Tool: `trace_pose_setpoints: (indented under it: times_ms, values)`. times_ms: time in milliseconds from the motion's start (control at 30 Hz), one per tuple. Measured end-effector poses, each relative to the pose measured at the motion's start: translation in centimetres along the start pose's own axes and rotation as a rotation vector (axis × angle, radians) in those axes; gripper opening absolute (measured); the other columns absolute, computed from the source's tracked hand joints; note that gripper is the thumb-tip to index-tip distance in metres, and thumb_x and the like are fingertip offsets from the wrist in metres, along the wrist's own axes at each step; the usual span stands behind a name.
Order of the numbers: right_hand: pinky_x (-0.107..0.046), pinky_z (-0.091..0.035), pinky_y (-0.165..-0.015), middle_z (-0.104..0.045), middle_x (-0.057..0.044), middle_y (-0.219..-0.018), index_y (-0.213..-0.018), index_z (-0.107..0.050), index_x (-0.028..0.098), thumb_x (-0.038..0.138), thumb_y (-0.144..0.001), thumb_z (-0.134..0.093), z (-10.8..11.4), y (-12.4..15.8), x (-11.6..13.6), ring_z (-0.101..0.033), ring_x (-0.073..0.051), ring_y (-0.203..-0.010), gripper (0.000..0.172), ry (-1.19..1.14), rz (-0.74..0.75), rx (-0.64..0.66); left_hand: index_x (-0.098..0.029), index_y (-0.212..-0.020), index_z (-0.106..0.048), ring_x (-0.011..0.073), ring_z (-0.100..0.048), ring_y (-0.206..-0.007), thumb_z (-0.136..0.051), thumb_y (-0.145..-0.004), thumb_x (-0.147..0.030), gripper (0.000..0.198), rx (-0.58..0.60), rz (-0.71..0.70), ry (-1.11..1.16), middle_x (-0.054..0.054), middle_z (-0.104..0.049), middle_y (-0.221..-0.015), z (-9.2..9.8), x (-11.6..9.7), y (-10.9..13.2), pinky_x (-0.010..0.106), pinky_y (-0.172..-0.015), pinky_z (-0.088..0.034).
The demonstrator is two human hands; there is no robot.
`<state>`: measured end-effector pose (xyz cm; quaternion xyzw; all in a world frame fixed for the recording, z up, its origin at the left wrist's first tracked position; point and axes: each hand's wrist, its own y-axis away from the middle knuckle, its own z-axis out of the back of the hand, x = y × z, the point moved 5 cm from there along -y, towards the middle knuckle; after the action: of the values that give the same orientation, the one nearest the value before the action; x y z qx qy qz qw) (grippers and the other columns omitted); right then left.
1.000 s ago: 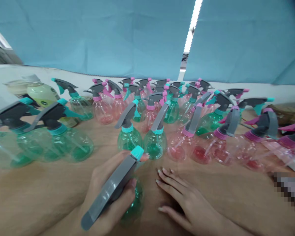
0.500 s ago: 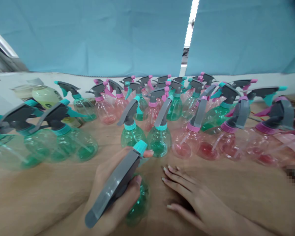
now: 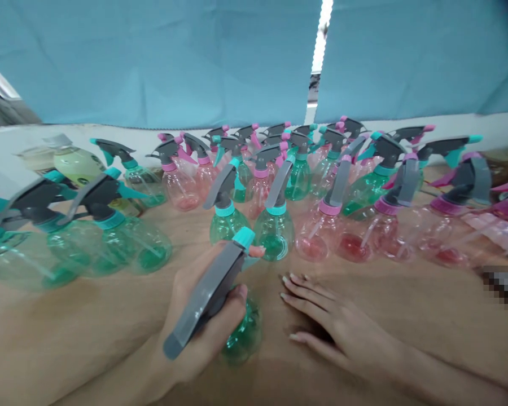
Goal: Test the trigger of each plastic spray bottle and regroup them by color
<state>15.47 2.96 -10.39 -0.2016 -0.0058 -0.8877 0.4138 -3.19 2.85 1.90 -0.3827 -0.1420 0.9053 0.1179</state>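
My left hand (image 3: 220, 316) is wrapped round the neck of a green spray bottle (image 3: 242, 338), below its grey head with a turquoise nozzle. The bottle is close to me, and its trigger is mostly hidden behind the fingers. To the right of it, my right hand (image 3: 325, 321) lies on the wooden tabletop, palm down with fingers stretched out, holding nothing. Just beyond my hands stand another green spray bottle (image 3: 275, 237) and a pink spray bottle (image 3: 315, 239).
Several green spray bottles (image 3: 148, 254) line the left side, and pink ones (image 3: 444, 248) the right. More crowd the back before a blue cloth (image 3: 173, 62). A bottle of pale yellow liquid (image 3: 78, 163) stands at the back left. A blurred-out object (image 3: 506, 285) lies at the right edge.
The view has shifted slightly. The held spray bottle appears a little higher and its grey head sits a bit further right. My right hand stays flat on the table.
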Motion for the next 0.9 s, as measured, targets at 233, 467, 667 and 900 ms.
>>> trace_pose_setpoints:
  times_ms: [233,467,667,900]
  values:
    - [-0.043,-0.030,-0.112,-0.037,-0.005,-0.149,-0.139,-0.043,0.018,0.047,-0.095,-0.043,0.1,-0.1,0.0,-0.030,-0.022,-0.138,0.053,0.015,0.005,0.016,-0.030,-0.102,-0.068,0.0197,-0.066,-0.071,-0.050,-0.074,-0.023,0.034,-0.001,0.006,0.144,-0.003,-0.070,-0.076,-0.2,0.6,0.3,0.033,-0.075,-0.053]
    - [-0.046,-0.031,-0.112,-0.040,-0.006,-0.147,-0.139,-0.045,0.020,0.043,-0.093,-0.049,0.0,0.0,-0.2,-0.033,-0.024,-0.137,0.051,-0.022,0.015,-0.049,-0.026,-0.095,-0.067,0.0152,-0.053,-0.056,-0.049,-0.073,-0.023,0.028,-0.010,0.018,0.174,-0.003,-0.060,-0.064,-0.4,1.3,0.5,0.029,-0.061,-0.048]
    - [-0.046,-0.032,-0.111,-0.040,-0.006,-0.147,-0.139,-0.045,0.020,0.043,-0.094,-0.048,-0.1,0.0,-0.1,-0.034,-0.023,-0.136,0.050,-0.014,0.015,-0.053,-0.024,-0.086,-0.064,0.0121,-0.037,-0.045,-0.047,-0.074,-0.026,0.021,0.060,0.029,0.152,-0.007,-0.043,-0.053,-0.3,0.9,0.6,0.025,-0.048,-0.036]
    - [-0.045,-0.032,-0.111,-0.037,-0.005,-0.148,-0.139,-0.044,0.019,0.045,-0.095,-0.044,0.0,0.0,-0.1,-0.033,-0.023,-0.137,0.051,0.015,0.007,-0.026,-0.024,-0.077,-0.059,0.0162,-0.057,-0.062,-0.048,-0.069,-0.025,0.013,0.018,0.000,0.162,-0.001,-0.063,-0.071,-0.2,0.9,0.6,0.028,-0.058,-0.044]
